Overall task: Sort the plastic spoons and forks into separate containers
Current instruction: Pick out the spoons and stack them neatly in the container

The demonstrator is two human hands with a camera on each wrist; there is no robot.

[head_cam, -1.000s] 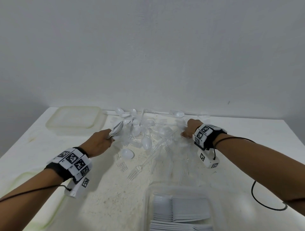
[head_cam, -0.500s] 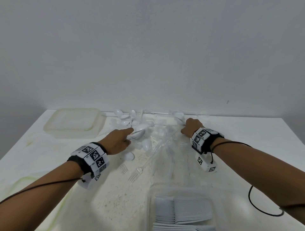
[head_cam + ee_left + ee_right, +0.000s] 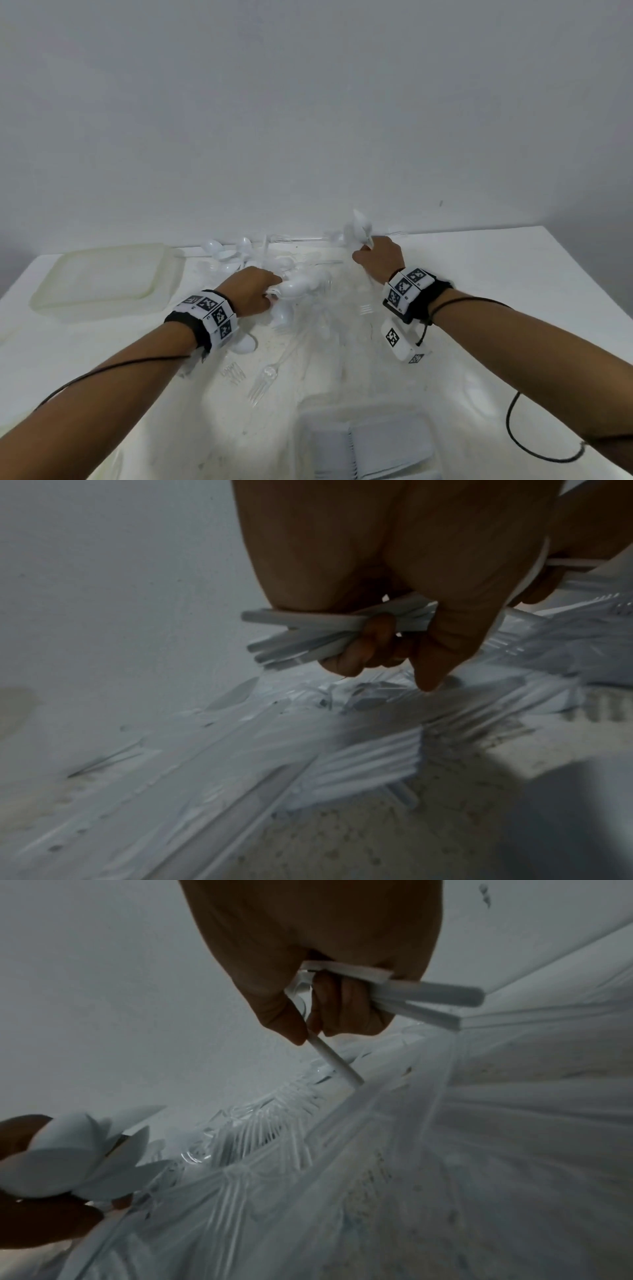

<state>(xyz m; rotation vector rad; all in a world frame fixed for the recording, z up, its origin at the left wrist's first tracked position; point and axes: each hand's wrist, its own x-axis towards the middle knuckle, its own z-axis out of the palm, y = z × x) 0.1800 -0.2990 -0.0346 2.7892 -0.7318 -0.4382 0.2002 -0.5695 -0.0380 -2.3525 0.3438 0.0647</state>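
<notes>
A heap of white spoons and clear forks (image 3: 308, 274) lies across the middle of the white table (image 3: 513, 274). My left hand (image 3: 253, 291) is over the heap's left side and grips a bundle of white spoons (image 3: 301, 286) by the handles (image 3: 318, 634). My right hand (image 3: 376, 257) is at the heap's far right, lifted, and grips several white spoons (image 3: 358, 228) whose bowls stick up; their handles (image 3: 424, 996) jut from the fist. A clear container (image 3: 424, 442) at the near edge holds stacked forks. An empty cloudy container (image 3: 44, 294) stands at the far left.
The wall rises right behind the table's far edge. Loose clear forks (image 3: 263, 377) lie between the heap and the near container. A black cable (image 3: 534, 448) trails from my right arm over the table. A pale lid or tray edge (image 3: 7, 425) shows at the near left.
My left hand moved right into the heap with its spoon bundle. My right hand rose from the heap's far right with several spoons in its grip.
</notes>
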